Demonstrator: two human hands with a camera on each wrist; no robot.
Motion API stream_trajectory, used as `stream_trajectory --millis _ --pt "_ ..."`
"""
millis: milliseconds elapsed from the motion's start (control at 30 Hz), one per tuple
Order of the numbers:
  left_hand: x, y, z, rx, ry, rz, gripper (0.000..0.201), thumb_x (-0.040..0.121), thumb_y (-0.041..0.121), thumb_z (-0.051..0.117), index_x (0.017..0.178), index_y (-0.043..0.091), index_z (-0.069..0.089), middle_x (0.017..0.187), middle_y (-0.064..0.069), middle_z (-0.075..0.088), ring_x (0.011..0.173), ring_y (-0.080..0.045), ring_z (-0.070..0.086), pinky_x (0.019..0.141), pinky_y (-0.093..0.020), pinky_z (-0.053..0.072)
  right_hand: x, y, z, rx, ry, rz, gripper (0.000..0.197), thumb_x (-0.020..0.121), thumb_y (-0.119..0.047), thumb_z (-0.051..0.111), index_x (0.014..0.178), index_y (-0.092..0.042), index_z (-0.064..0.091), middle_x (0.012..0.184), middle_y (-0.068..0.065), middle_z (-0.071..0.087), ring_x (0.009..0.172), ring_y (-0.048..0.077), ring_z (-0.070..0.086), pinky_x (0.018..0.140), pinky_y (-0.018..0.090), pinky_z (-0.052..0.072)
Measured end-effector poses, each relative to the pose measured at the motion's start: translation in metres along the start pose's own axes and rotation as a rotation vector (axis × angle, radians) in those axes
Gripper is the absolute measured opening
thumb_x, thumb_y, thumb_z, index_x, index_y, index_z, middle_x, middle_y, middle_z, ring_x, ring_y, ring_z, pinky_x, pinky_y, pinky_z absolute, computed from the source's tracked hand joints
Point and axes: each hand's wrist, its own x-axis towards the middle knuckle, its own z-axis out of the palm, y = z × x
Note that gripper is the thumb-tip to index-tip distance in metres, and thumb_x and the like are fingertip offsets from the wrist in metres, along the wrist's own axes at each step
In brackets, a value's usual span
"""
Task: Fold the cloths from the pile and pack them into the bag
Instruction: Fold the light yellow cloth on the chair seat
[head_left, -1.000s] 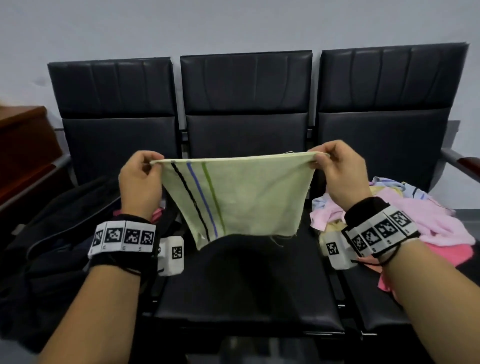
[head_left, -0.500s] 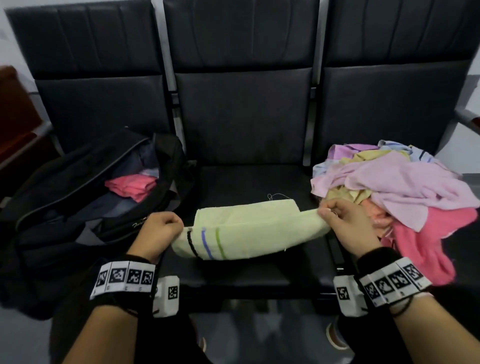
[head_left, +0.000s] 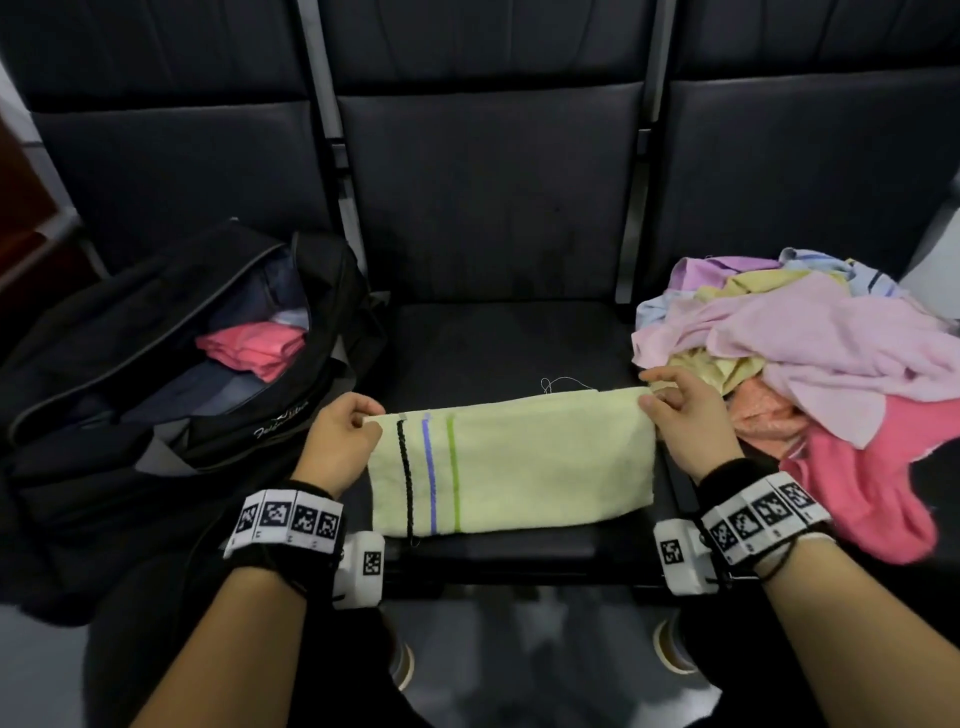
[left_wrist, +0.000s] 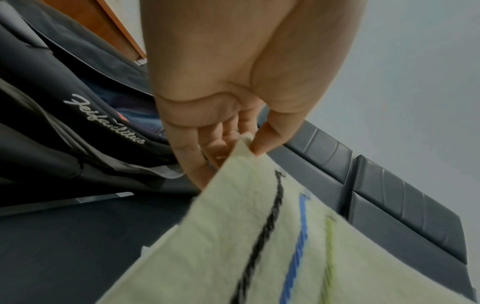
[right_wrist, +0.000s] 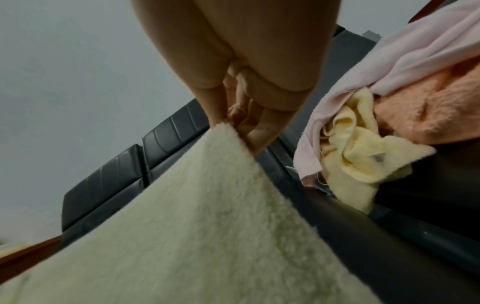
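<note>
Lowered from mid-air, the pale green cloth (head_left: 511, 462) now lies folded once on the middle seat (head_left: 493, 343), lower centre. Left hand (head_left: 337, 441) and right hand (head_left: 685, 421) each pinch a far corner. One pink cloth (head_left: 254, 348) sits in the bag (head_left: 130, 374) at left; the pile (head_left: 810, 358) at right remains large.

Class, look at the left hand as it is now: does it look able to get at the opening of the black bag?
Probably yes. The left hand lies right beside the open black bag, with nothing between them, but it pinches a corner of the pale green cloth, so it would carry or release that first.
</note>
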Motion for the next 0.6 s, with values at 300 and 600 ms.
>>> stream_trajectory --millis 300,600 --pt "0.047 -0.018 0.026 0.023 0.116 -0.009 0.028 0.090 0.001 0.054 0.111 0.018 0.063 0.089 0.000 0.065 0.077 -0.021 0.061 0.083 -0.035 0.051 0.049 0.019 0.024 -0.128 0.040 0.091 0.027 0.089 -0.008 0.064 0.116 -0.012 0.062 0.084 0.002 0.069 0.078 0.011 0.065 0.077 0.032 0.052" --pt "0.012 -0.074 0.044 0.274 -0.064 -0.256 0.027 0.084 0.006 0.054 0.100 0.023 0.069 0.110 -0.015 0.061 0.082 -0.024 0.059 0.082 -0.031 0.047 0.011 0.071 0.042 -0.482 -0.156 0.319 0.027 0.089 -0.028 0.069 0.106 -0.009 0.068 0.075 -0.005 0.059 0.084 0.024 0.058 0.071 0.026 0.038"
